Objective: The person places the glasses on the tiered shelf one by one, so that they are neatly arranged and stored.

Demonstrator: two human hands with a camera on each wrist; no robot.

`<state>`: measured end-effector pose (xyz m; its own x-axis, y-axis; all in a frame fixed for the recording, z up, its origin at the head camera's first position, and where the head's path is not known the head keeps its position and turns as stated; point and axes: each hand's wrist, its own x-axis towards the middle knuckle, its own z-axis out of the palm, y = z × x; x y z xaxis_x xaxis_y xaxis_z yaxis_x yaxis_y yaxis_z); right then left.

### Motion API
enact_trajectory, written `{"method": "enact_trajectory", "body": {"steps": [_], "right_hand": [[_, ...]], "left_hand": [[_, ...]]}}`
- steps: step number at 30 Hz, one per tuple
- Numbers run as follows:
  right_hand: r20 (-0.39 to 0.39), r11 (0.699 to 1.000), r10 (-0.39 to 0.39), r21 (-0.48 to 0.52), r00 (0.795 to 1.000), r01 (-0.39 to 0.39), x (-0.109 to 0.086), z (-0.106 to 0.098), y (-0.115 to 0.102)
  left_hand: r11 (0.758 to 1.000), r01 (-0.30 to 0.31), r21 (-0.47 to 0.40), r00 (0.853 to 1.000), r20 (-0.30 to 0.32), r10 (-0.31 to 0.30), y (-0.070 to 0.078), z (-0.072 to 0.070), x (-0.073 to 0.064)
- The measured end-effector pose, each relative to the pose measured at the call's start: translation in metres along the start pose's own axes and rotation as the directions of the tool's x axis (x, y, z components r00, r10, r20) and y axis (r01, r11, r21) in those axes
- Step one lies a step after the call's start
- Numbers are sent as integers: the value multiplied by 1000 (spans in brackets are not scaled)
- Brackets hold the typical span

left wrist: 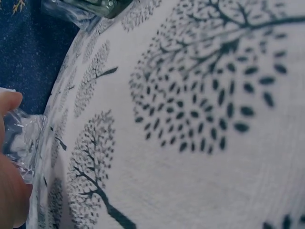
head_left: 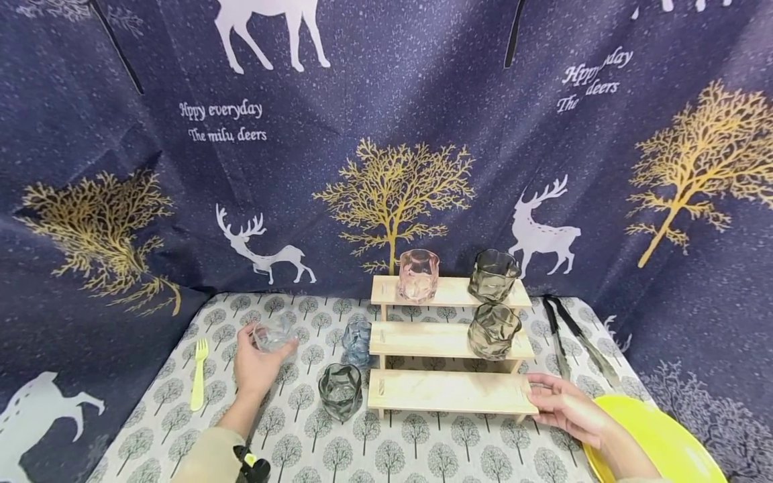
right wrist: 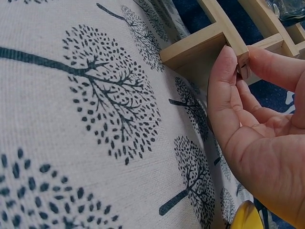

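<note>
My left hand [head_left: 260, 359] grips a clear glass cup [head_left: 274, 332] at the left of the table; the left wrist view shows only part of this cup [left wrist: 26, 143] at its edge. With thumb and fingers my right hand [head_left: 564, 406] pinches the right end of the lowest step of a three-step wooden rack [head_left: 447, 392]. A pink glass cup [head_left: 419, 276] and a dark grey one [head_left: 494, 276] stand on the top step. An olive-grey glass cup [head_left: 494, 332] stands on the middle step. Left of the rack are a blue glass cup [head_left: 357, 343] and a dark green-grey cup [head_left: 341, 392].
A yellow-green fork [head_left: 199, 376] lies at the far left. Black-handled tongs [head_left: 580, 342] lie right of the rack. Near the front right corner is a yellow plate [head_left: 664, 443], partly under my right forearm. A dark blue printed cloth [head_left: 362, 100] hangs behind the table.
</note>
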<state>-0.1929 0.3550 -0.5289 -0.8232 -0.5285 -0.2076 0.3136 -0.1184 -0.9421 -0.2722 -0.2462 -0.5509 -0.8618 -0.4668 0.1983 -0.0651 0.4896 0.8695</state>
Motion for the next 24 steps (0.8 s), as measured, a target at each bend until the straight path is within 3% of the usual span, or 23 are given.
{"method": "enact_trajectory", "body": {"steps": [10, 16, 24], "right_hand": [[1, 1000, -4, -9, 1000, 4, 1, -1, 0], [-1, 1000, -4, -13, 1000, 4, 0, -1, 0], [-12, 1000, -5, -20, 1000, 5, -1, -2, 1]], "left_hand": [[993, -83, -86, 996, -36, 80, 26, -2, -10], [985, -107, -136, 994, -11, 106, 56, -6, -22], [963, -195, -189, 977, 45, 206, 87, 0, -36]]}}
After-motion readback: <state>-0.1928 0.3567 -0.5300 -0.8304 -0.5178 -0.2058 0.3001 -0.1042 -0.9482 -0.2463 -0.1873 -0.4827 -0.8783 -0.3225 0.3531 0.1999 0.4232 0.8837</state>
